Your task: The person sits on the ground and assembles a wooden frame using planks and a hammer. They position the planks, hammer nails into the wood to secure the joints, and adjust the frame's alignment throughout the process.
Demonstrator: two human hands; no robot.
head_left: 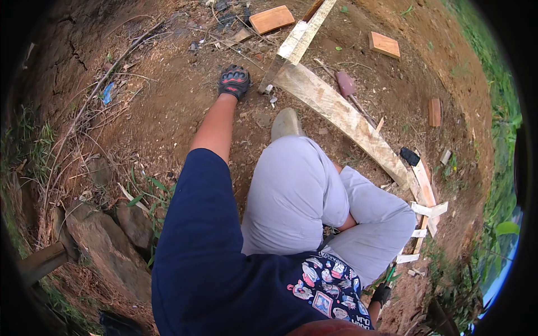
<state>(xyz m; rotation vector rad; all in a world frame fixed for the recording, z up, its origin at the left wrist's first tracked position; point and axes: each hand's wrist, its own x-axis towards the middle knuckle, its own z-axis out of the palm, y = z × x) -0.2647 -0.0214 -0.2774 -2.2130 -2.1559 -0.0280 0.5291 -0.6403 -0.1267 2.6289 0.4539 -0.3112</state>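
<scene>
My left hand [234,82], in a black glove with red trim, is at the bare soil ahead of me. Its fingers are curled under, and nothing shows in them. Close to its right stands the end of a wooden frame, where a long pale plank [336,115] meets a narrower board [305,36]. Low at the right, partly hidden by my body, is my right hand [382,294] in a dark glove. A thin green object [390,273] sticks up from beside its fingers, which seem closed round it; its kind cannot be made out.
Wooden blocks [272,19] lie on the dirt, one more block [384,45] to the right. A mallet-like tool with a reddish head [345,83] rests beyond the plank. Small slats [428,209] cross the frame's near end, by a black object [409,156]. Rocks [106,246] lie left.
</scene>
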